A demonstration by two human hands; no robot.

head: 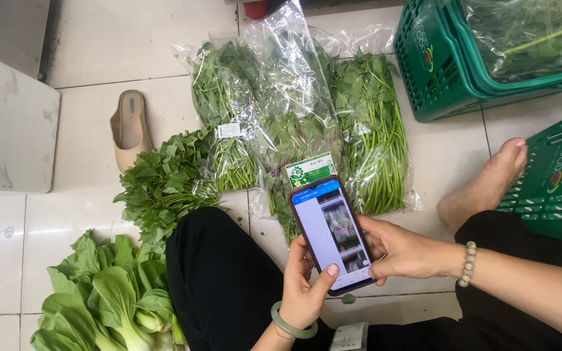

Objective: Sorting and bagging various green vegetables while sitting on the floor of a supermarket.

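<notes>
White tile floor (86,214) w/ grey lines. Left hand (302,286) & right hand (403,250) both wrap round a phone (332,233), near & mid, screen lit. Just far of it: 3 clear bags of greens (294,117). Near left: bok choy (108,302) & loose leaves (164,182). Far left: tan shoe (129,127). Far right: green baskets (450,71).
</notes>
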